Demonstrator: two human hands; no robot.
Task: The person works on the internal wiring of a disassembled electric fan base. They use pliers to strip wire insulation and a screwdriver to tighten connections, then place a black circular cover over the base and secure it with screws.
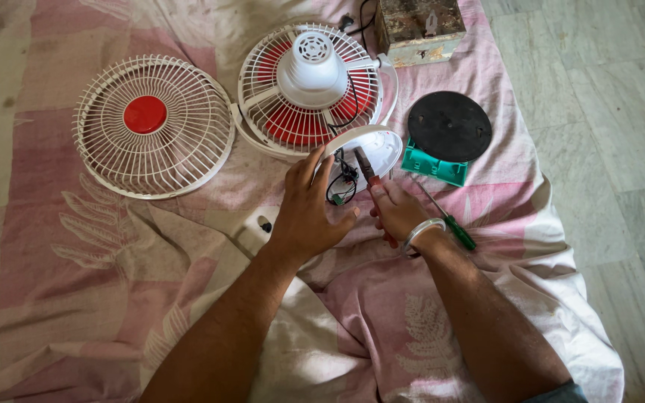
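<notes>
A dismantled white table fan lies on a pink and cream cloth. Its rear grille with motor housing and red blades lies face down at the top middle. My left hand rests on the fan's white base shell, steadying it. My right hand grips red-handled pliers, whose jaws reach into the open base among black wires. A steel bangle circles my right wrist.
The detached front grille with a red centre cap lies at left. A black round plate sits on a green part at right. A green-handled screwdriver lies by my right wrist. A worn metal box stands at top. Marble floor lies right.
</notes>
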